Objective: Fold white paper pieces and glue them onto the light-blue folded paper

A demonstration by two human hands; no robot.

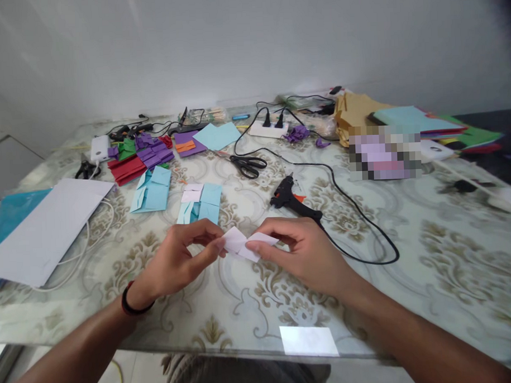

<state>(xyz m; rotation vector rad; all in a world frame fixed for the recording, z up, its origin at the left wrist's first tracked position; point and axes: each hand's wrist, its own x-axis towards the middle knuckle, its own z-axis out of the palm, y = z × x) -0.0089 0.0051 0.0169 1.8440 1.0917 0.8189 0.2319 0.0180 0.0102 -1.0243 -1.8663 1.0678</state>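
Between my two hands is a small folded piece of white paper [235,240], held just above the table. My left hand [190,252] pinches its left end between thumb and fingers. At the right end, my right hand [297,248] grips it with the thumb on top. Behind my left hand lie folded light-blue paper pieces [209,200], with a small white folded piece [192,192] among them. Another folded light-blue piece [154,189] sits farther left. A flat white paper rectangle [309,341] rests near the table's front edge.
Beyond my right hand lies a black glue gun [295,198], its cord looping right. Black-handled scissors [248,165] are behind it, near a white power strip [269,129]. White sheets [55,229] lie left; purple folded strips [153,150] and coloured paper stacks [420,120] line the back.
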